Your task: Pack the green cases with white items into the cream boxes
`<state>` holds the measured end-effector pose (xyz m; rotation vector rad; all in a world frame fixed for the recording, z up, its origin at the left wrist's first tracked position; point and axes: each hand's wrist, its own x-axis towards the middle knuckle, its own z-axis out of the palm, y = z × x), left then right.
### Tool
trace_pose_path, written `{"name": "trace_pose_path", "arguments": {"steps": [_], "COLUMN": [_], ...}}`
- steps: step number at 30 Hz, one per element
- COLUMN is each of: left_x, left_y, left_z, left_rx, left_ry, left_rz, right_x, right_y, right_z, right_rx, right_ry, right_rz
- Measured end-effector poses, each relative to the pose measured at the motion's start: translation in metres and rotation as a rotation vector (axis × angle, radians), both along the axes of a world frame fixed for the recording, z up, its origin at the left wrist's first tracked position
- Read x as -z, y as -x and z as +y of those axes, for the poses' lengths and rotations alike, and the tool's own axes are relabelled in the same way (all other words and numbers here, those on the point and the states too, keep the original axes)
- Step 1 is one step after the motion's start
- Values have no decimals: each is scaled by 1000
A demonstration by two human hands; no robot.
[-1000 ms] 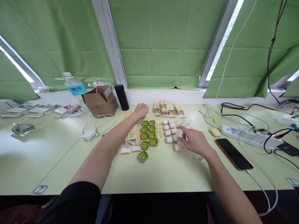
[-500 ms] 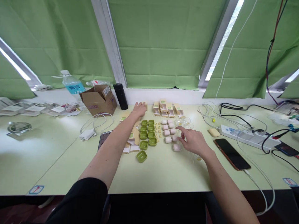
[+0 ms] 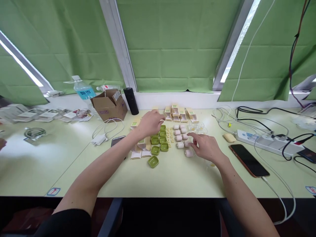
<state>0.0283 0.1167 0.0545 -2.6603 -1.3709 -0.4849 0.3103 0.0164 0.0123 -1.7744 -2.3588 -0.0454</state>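
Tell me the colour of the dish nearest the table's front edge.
The dish is olive green, clearest in the head view.

A short black sleeve (image 3: 65, 224) shows on the left side, and both forearms (image 3: 111, 162) are bare.

Small, glossy green rounded-square dishes (image 3: 155, 150), open side up, sat in two columns from beside the left hand (image 3: 151, 122) toward the person; nearest one skewed, apart. Small pale-pink cylinders (image 3: 180, 145), two rough columns, just left of right hand (image 3: 205, 146).
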Motion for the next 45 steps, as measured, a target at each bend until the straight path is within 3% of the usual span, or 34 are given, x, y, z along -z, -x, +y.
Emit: {"name": "trace_pose_path", "arguments": {"steps": [3, 6, 9, 13, 19, 28, 32, 39, 42, 45], "left_x": [4, 21, 44, 70, 86, 105, 90, 32, 27, 40], "left_y": [12, 30, 44, 50, 45, 39, 42, 24, 5, -8], "left_z": [-63, -108, -132, -144, -147, -149, -146, -110, -83, -60], "left_rx": [26, -27, -99, -210, -245, -208, -161, -55, -95, -162], "left_ry": [4, 12, 32, 94, 151, 207, 137, 38, 62, 155], "left_rz": [-32, 6, -59, -125, -143, -163, -252, -505, -643, -752], "right_x": [3, 9, 17, 32, 57, 58, 60, 60, 61, 63], "right_y": [2, 8, 18, 39, 70, 77, 77, 78, 77, 77], "right_z": [1, 1, -1, -8, -23, -31, -30, -30, -29, -29], "right_rx": [-20, -84, -208, -402, -658, -639, -642, -632, -637, -639], "right_ry": [-36, -78, -119, -163, -85, 9, 11, 15, 19, 1], "right_rz": [16, 28, 32, 15, -117, -149, -138, -123, -109, -105]}}
